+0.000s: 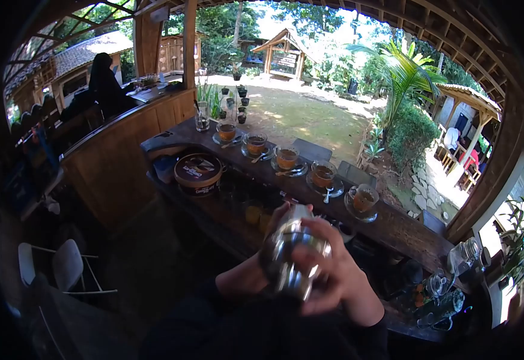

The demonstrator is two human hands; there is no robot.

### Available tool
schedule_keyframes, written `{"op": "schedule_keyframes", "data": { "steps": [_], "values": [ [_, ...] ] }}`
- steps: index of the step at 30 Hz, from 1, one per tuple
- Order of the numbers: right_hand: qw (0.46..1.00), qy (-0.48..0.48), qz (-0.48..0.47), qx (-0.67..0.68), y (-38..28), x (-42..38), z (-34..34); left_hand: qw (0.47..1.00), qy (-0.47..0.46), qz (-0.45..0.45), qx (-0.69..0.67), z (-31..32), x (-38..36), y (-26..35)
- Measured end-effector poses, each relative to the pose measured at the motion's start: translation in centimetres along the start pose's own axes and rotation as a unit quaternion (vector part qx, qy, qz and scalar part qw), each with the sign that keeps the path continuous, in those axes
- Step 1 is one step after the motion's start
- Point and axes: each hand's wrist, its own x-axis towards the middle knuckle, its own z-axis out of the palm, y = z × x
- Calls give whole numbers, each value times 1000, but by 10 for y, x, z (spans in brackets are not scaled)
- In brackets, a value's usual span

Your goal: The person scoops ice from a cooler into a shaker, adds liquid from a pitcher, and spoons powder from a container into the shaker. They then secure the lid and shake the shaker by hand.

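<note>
A shiny metal cocktail shaker [287, 237] is tilted in front of my chest, held between both hands. My right hand [333, 264] wraps round its near right side, fingers curled over the metal and slightly blurred. My left hand [260, 264] grips it from the left and is largely hidden behind it. Beyond the shaker, several glass cups of amber drink stand in a row on the dark wooden counter [394, 223]. The nearest ones are a cup [322, 174] and another cup [366, 198], each on a glass saucer.
A round brown-lidded tub [198, 170] sits on the lower shelf at left. A glass holding utensils [202, 117] stands at the counter's far end. Glass jars [463, 255] and pitchers [441, 309] crowd the right. A person in dark clothing [107, 87] is behind another counter.
</note>
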Motion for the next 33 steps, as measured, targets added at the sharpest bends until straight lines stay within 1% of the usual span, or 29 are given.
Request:
{"op": "schedule_keyframes", "data": {
  "steps": [1,3,4,5,6,7,8,9,10,11,12,13,14,15,17,18,19,20,21,23,24,25,27,28,29,30,31,32,33],
  "values": [
    [988,15,-151,-20,-10,11,4,990,-130,-33,43,12,-3,6],
    [997,12,-77,28,-34,1,5,977,-197,32,80,22,-8,-2],
    [989,54,-132,46,-16,-4,13,989,-138,11,44,23,-10,-5],
    [996,13,-77,40,-9,-7,-3,997,-77,-10,8,22,-11,-9],
    [995,-1,61,77,6,-20,-7,999,2,32,-36,11,-11,-21],
    [995,33,94,7,23,-29,-1,995,-54,86,21,-15,0,-29],
    [972,107,206,32,32,-43,6,999,-41,19,-2,-60,5,-25],
    [939,125,311,79,32,-58,8,998,-28,-48,-24,-90,7,-25],
    [966,92,237,44,15,-49,-2,1000,12,-2,0,-64,-2,-40],
    [985,55,162,10,-2,-38,-12,970,78,182,140,3,-7,-69],
    [999,37,22,10,-11,-38,-11,992,32,92,75,16,-17,-64],
    [996,-9,48,78,-41,-26,-22,1000,-12,0,8,22,-28,-57],
    [997,4,-48,62,-57,-26,-21,988,-143,-9,63,19,-23,-51],
    [988,19,-145,44,-66,-28,-20,976,-190,25,104,19,-23,-51],
    [988,49,-85,118,-47,-48,-22,979,-157,51,116,26,-26,-60],
    [995,47,-19,87,-41,-56,-28,989,-131,25,67,9,-19,-61],
    [980,60,154,110,-32,-69,-27,994,-105,0,17,-19,-5,-62],
    [980,127,135,77,-12,-78,-15,988,-54,117,89,-42,8,-74],
    [973,196,118,42,0,-84,-7,981,-20,123,146,-55,9,-77],
    [990,82,108,-36,-24,-77,-24,973,-2,165,161,-16,-6,-97],
    [994,83,40,58,-28,-84,-18,975,-182,-24,-129,-45,-6,-85],
    [992,26,70,106,-66,-55,-32,994,-99,-5,39,-8,-24,-83],
    [991,19,-130,21,-90,-42,-31,969,-205,21,135,9,-23,-76],
    [991,29,-110,67,-83,-46,-30,969,-188,71,141,19,-29,-81],
    [989,39,-90,111,-72,-52,-27,971,-183,58,141,23,-30,-81],
    [979,93,-31,179,-60,-54,-23,991,-94,53,84,8,-28,-79],
    [962,53,195,184,-49,-70,-28,999,-6,48,24,-14,-24,-81],
    [962,111,197,152,-28,-75,-15,972,61,188,129,-27,-15,-97],
    [958,168,199,116,-13,-77,-6,976,99,140,132,-65,-14,-90]
  ]
}}
